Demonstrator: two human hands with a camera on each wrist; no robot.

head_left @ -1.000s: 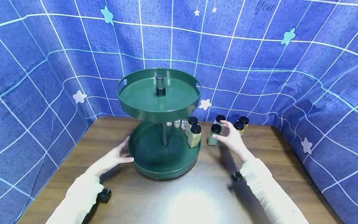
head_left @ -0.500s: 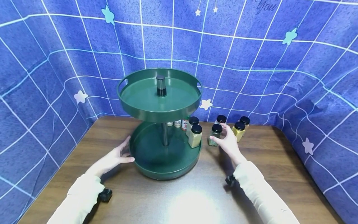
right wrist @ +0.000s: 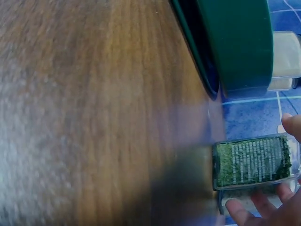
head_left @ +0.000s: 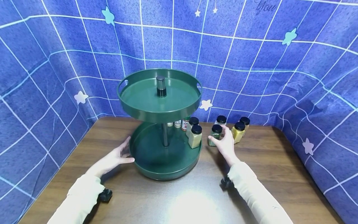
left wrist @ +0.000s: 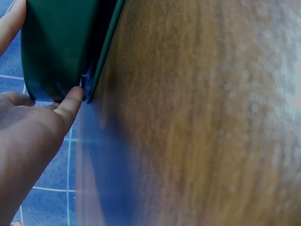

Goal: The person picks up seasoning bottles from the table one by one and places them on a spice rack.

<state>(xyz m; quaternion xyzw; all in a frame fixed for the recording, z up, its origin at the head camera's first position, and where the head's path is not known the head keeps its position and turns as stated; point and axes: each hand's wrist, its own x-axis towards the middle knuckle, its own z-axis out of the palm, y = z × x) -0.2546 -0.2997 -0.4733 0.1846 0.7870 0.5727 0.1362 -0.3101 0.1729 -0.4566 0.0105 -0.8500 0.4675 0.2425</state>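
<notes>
A two-tier green turntable organizer (head_left: 159, 115) stands on the table. My left hand (head_left: 114, 158) is at the left side of its lower tray (head_left: 165, 175), thumb and fingers spread along the outer wall. In the left wrist view, fingertips (left wrist: 75, 93) lie right at the tray's edge. My right hand (head_left: 226, 144) straddles a square spice jar (head_left: 213, 142) of green herbs with a black lid. Its thumb is on the jar's left and its fingers on the right. In the right wrist view, a small gap shows between the thumb (right wrist: 292, 126) and the herb jar.
Two pale spice jars (head_left: 195, 140) stand at the lower tray's right, with several small bottles (head_left: 177, 123) behind. Another black-lidded jar (head_left: 221, 119) is behind the herb jar. A yellow spice jar (head_left: 237, 133) and one more jar (head_left: 246, 121) stand farther right. Blue fabric (head_left: 179, 40) hangs behind.
My right hand and forearm have shifted left, bringing thumb and fingers around the herb jar and uncovering the yellow jar. The left hand and the turntable organizer have stayed in place.
</notes>
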